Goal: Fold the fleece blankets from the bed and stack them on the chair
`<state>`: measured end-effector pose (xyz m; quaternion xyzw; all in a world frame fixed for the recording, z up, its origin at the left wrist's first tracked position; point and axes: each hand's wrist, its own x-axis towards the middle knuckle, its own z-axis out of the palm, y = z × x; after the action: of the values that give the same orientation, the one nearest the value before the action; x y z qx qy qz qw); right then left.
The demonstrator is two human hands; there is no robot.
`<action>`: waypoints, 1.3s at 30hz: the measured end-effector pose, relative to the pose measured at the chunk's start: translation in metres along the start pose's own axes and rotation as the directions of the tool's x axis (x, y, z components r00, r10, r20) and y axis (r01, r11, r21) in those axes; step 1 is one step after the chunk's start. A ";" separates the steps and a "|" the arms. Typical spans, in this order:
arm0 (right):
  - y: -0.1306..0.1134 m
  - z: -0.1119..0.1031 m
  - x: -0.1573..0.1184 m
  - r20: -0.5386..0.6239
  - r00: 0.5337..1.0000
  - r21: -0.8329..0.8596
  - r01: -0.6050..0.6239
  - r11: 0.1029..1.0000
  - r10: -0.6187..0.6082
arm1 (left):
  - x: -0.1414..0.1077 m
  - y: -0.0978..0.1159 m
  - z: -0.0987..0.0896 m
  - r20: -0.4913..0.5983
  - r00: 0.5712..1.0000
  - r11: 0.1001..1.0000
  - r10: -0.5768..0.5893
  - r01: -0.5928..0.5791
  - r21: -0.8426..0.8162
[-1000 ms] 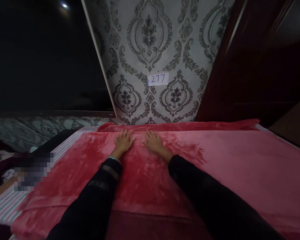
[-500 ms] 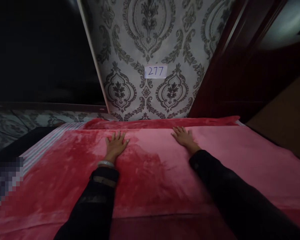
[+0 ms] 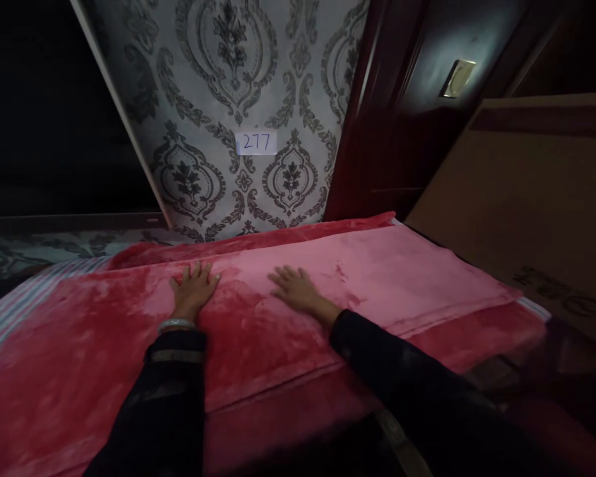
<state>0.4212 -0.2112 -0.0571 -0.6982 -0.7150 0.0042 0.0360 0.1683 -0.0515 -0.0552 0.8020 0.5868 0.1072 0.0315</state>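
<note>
A plush blanket point(image 3: 258, 331), deep red in some patches and pale pink in others, lies spread out in front of me. My left hand point(image 3: 195, 290) rests flat on it with the fingers spread, and a light bangle circles that wrist. To the right, my right hand point(image 3: 298, 289) also lies palm down on the plush, fingers stretched towards the upper left. Neither hand grips anything. Along the far side, a folded red strip point(image 3: 258, 240) of plush runs behind both hands.
Striped cloth point(image 3: 24, 298) shows at the left under the blanket. A dark screen point(image 3: 54, 119) hangs on the patterned wall, beside a paper label point(image 3: 257, 142) marked 277. A large cardboard box point(image 3: 526, 199) stands at the right, before a dark red door point(image 3: 402, 99).
The view has turned to the right, bringing more of the box and the blanket's right end into sight. My right hand has slid left over the plush, closer to my left hand.
</note>
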 end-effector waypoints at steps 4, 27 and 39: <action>0.110 -0.013 -0.055 -0.012 0.925 -0.080 -0.379 0.922 0.379 | 0.003 -0.008 0.006 0.000 0.999 0.999 0.041 -0.041 -0.029; -0.086 0.016 -0.062 -0.099 0.994 0.082 0.063 0.995 -0.055 | -0.161 0.037 -0.017 0.078 0.976 0.961 0.204 -0.214 0.173; 0.140 -0.017 -0.179 -0.099 0.743 -0.058 -0.669 0.741 0.662 | -0.162 0.043 -0.025 0.059 0.974 0.956 0.219 -0.226 0.188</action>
<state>0.5655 -0.3868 -0.0561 -0.9079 -0.4164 -0.0403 0.0266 0.1566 -0.2204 -0.0450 0.8640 0.4998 0.0374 -0.0477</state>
